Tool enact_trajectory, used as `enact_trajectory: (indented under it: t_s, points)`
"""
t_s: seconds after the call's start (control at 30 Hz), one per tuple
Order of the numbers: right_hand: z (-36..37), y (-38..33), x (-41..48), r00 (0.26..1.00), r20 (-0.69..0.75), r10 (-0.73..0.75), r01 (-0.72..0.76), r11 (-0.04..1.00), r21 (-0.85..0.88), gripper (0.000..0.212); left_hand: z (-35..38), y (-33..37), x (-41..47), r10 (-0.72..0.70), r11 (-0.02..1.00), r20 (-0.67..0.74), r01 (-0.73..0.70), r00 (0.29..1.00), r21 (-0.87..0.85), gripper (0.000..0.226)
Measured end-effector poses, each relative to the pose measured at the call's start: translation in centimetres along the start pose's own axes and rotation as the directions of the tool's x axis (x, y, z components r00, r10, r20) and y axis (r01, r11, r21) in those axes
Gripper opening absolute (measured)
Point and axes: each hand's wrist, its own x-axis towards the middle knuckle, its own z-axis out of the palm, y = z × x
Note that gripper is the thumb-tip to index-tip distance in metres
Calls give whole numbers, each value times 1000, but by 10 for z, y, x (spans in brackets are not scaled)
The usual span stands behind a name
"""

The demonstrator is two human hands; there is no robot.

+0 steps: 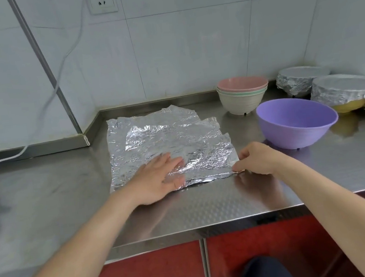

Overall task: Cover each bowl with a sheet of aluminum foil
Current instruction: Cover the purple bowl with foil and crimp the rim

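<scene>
Three crumpled silver foil sheets (165,140), one purple plastic bowl (295,123) at three o'clock; left hand (156,180) presses flat, right hand (256,159) pinches a corner.

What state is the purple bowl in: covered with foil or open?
Open. The purple bowl stands upright, its bare inside showing; the foil sheets lie spread on the counter beside it.

Crinkled foil sheets (165,138) stacked flat; purple bowl (295,123) uncovered, upright beside.
</scene>
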Motion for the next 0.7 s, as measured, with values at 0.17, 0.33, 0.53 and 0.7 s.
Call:
enact_trajectory:
  t_s: [0.17,0.33,0.53,0.7]
  points:
    - [12,-29,-17,932,-300,-201,85,929,-360,57,12,-4,2,-25,990,61,17,998,137,100]
    - [74,-58,-32,828,93,-553,539,737,-409,67,13,0,1,-41,983,43,33,998,180,111]
    - [72,-30,-33,890,125,-438,446,784,-431,107,13,0,0,-37,985,42,30,998,168,85]
    - [57,-16,-44,927,160,-339,373,790,-487,113,13,0,1,-26,985,66,15,997,173,88]
